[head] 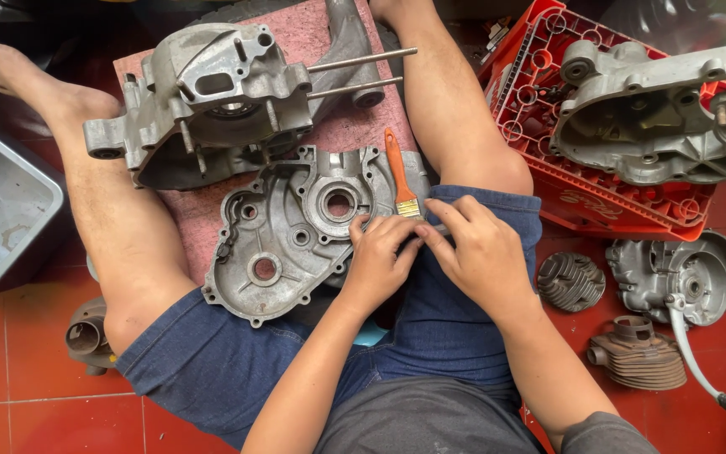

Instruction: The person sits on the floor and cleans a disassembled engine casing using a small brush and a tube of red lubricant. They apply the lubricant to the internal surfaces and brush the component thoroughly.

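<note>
Nearest the camera, the left hand (377,261) and right hand (478,252) meet over the person's lap, fingertips pinched together at the lower right edge of the flat crankcase half (291,231). Whatever small item sits between the fingers is too small to make out; both hands are clenched in a fine pinch, but on what I cannot tell.

The crankcase half lies face up across the left thigh and the pink mat (313,42), its bearing bores open and bare. No internals are fitted in it. In my judgement the work is at a cleaning or inspection stage, with assembly not yet done: the parts all lie separate.

An orange-handled paintbrush (400,176) rests on the casing's upper right edge, bristles just above the fingertips, handle pointing away.

Beyond it, the mating crankcase half (203,101) stands on the mat, two long studs (363,71) projecting right toward the person's right leg. These studs are the chief snag point for any move across the mat.

To the right, on the red tiled floor (35,370), lie a finned cylinder head (570,282), a finned cylinder (637,353) and a cover with kick lever (682,282). A red crate (548,109) holds another large casing (665,118). A grey tray (2,210) sits at the far left, beyond the left leg.

Open room is tight: legs bracket the mat, and free floor shows chiefly at lower left.
</note>
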